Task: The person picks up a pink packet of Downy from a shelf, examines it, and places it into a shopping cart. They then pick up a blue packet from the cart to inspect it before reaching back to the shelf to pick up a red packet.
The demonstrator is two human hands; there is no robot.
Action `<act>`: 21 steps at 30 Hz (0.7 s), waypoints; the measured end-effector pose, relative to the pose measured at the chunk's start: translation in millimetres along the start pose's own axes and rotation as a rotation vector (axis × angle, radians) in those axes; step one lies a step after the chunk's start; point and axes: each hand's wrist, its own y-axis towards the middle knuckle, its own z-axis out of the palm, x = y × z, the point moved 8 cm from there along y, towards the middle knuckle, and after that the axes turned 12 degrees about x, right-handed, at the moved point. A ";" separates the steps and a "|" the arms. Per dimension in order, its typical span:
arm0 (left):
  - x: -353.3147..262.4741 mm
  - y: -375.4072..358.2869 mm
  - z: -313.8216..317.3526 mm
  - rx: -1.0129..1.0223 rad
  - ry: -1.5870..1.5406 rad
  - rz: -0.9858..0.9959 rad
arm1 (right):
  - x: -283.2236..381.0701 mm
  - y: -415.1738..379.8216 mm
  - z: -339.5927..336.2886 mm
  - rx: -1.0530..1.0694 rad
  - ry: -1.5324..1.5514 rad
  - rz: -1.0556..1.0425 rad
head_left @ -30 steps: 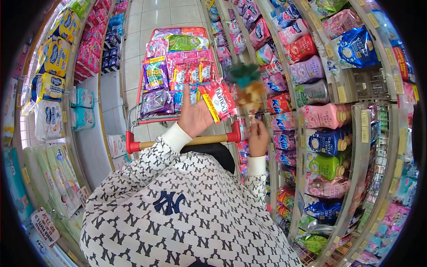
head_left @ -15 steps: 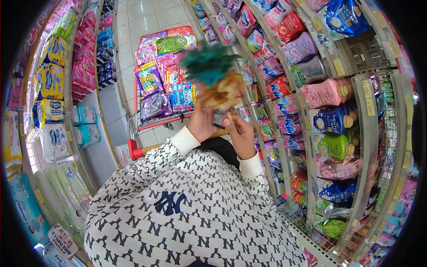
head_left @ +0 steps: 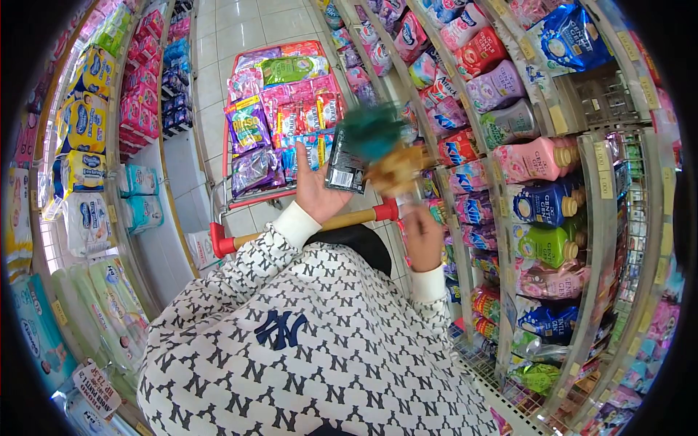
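My left hand (head_left: 320, 195) holds a flat black packet (head_left: 343, 168) with a white barcode and small print, its thumb raised and its other fingers partly hidden behind the packet. My right hand (head_left: 424, 234) is closed, with fingers curled, around what looks like the handle end of a feather duster. Smeared by motion, the duster (head_left: 378, 138) has teal fluff above and tan fluff below, and it overlaps the packet's right edge. The handle itself is barely visible.
Ahead stands a shopping cart (head_left: 240, 238) with a red-ended handlebar, loaded with detergent and softener packs (head_left: 249, 125). Shelves on the right hold softener bottles (head_left: 545, 198) and pouches. On the left, shelves carry diaper and pad packs (head_left: 86, 129). Tiled floor (head_left: 225, 29) runs between.
My hands have moved apart, the right one lower and to the right. The duster has shifted right and down. The packet has turned, showing its barcode face, and the cart handlebar is now uncovered.
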 end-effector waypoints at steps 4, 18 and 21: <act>0.8 2.9 5.5 0.062 0.019 -0.038 | -41.7 12.8 3.5 -0.079 -0.133 0.022; 1.1 -4.1 -14.1 -0.040 0.211 -0.080 | -107.2 26.8 16.5 -0.104 0.561 0.154; 10.8 -3.3 -19.9 -0.044 0.290 -0.119 | -31.9 18.2 36.6 0.044 0.638 0.283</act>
